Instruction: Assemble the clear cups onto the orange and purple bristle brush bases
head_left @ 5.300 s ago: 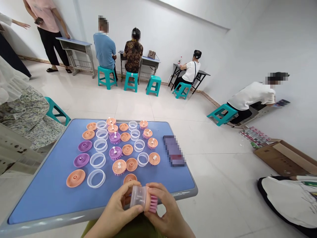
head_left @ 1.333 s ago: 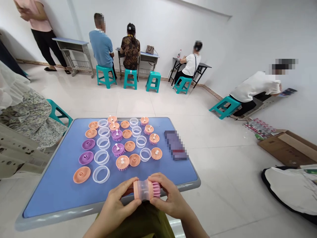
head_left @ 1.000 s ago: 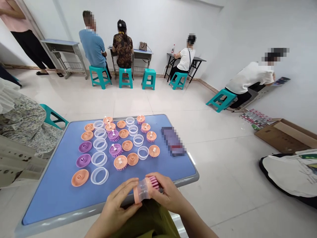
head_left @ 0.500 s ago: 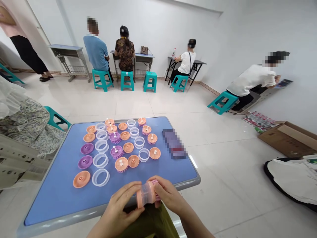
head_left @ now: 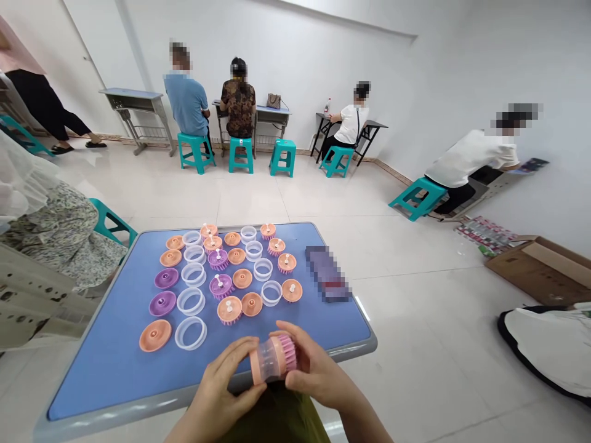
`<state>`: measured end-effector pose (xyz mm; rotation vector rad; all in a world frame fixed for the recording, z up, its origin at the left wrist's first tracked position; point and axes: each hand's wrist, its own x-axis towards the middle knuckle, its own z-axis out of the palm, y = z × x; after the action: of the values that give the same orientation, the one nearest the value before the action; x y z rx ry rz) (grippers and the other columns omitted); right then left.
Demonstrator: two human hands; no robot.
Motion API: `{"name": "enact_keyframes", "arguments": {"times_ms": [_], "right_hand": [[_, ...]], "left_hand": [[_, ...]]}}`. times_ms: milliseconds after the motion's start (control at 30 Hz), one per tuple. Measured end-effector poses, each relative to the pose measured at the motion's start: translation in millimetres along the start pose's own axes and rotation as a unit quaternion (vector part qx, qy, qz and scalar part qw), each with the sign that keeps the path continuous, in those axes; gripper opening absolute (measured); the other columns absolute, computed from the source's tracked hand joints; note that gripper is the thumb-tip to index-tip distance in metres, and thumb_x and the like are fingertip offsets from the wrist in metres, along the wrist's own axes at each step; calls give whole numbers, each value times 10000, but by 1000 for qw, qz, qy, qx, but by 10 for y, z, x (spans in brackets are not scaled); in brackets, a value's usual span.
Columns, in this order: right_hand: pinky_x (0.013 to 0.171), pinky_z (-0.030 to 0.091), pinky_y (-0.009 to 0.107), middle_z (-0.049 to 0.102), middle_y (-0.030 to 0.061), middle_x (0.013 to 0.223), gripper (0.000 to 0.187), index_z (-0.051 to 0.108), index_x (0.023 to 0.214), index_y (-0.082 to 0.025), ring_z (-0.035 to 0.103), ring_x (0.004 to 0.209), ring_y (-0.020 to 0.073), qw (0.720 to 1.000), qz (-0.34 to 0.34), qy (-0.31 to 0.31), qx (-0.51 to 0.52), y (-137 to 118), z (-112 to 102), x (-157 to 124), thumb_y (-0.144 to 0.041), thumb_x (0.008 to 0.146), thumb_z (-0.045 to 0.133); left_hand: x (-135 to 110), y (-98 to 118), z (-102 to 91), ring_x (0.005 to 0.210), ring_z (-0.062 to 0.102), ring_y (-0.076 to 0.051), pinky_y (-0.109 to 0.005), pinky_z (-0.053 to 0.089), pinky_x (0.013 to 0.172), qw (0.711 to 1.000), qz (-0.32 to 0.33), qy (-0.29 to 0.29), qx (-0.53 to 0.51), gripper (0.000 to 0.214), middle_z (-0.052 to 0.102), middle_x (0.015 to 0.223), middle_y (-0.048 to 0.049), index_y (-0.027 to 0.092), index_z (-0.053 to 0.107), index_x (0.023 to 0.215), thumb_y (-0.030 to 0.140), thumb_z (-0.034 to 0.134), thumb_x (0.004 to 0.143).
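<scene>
My left hand (head_left: 224, 378) grips a scalp massage brush (head_left: 268, 360) by its orange cap, thumb below and fingers above. The brush lies sideways, a clear ring in its middle and pink bristles at the right end. Around that bristle end my right hand (head_left: 319, 369) is spread, thumb and fingers apart; whether a fingertip touches it I cannot tell. On the blue table (head_left: 111, 363) beyond are rows of brush parts: orange discs (head_left: 156, 335), purple discs (head_left: 163, 303), clear rings (head_left: 191, 333) and bristle heads (head_left: 229, 310) with small white pieces on top.
A blurred purple packet (head_left: 329, 274) lies at the table's right side. A person in a floral garment (head_left: 60, 221) sits close on the left. Others sit on green stools along the walls. A cardboard box (head_left: 530, 267) and a white bag (head_left: 549, 344) are on the right floor.
My right hand has loosened from the bristle end, its thumb moving down and away, so more bristles show. My left hand keeps its hold on the cap. The view has tipped up slightly.
</scene>
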<state>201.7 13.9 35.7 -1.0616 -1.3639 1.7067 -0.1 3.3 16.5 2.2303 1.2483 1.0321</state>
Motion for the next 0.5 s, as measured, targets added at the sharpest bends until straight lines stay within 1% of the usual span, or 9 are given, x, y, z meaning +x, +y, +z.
{"name": "enact_keyframes", "arguments": {"times_ms": [33,67,133,167,233,333,433,500], "right_hand": [[735,469,308,561,48,1023,604,468,1192,-250,556,859,189,999,-18,6,-33,-10,-4,-6,-306,637,701],[750,457,307,566,40,1015,557,510,1146,-250,547,859,191,997,-28,15,-76,-22,-8,-10,-248,622,700],[691,447,283,588,7,866,420,572,1032,-237,530,739,163,989,-23,29,-143,-43,-10,-8,-185,624,654],[646,438,264,580,-10,795,388,582,995,-232,508,674,145,987,-15,30,-156,-49,-9,-3,-172,616,640],[580,410,234,557,-30,728,369,588,953,-223,463,604,120,988,5,27,-150,-54,-1,11,-161,592,634],[560,388,217,539,-37,709,353,599,902,-209,440,596,111,990,25,29,-132,-51,10,30,-142,558,633],[559,383,213,529,-41,693,351,607,884,-203,432,594,107,991,30,33,-123,-36,20,40,-128,542,631],[555,383,213,527,-42,691,343,609,875,-204,431,589,104,994,28,37,-100,-9,30,44,-126,542,637]], "left_hand": [[1,-3,-2,965,632,-217,-291,533,811,1000,4,-1,2,418,663,1065,-60,250,509,1111,212,615,709],[5,-2,-4,966,633,-214,-285,531,814,1000,17,-3,4,427,663,1067,-61,251,501,1122,212,616,713],[15,7,-7,955,639,-199,-262,525,822,998,56,-7,9,444,668,1059,-57,253,486,1141,205,618,720],[18,12,-5,945,643,-192,-246,522,823,997,77,-5,13,451,673,1050,-55,252,482,1147,201,620,720],[13,16,13,927,651,-181,-220,519,821,994,110,6,25,460,683,1028,-53,243,479,1155,198,625,721],[-13,-10,68,916,656,-177,-209,513,828,988,145,28,40,459,694,1001,-56,226,477,1171,202,618,735],[-26,-52,106,916,657,-175,-203,508,838,984,164,51,40,424,699,987,-59,214,493,1162,203,601,751],[-20,-71,98,902,662,-174,-194,509,832,984,165,52,43,422,701,981,-60,210,505,1147,202,613,740]]}}
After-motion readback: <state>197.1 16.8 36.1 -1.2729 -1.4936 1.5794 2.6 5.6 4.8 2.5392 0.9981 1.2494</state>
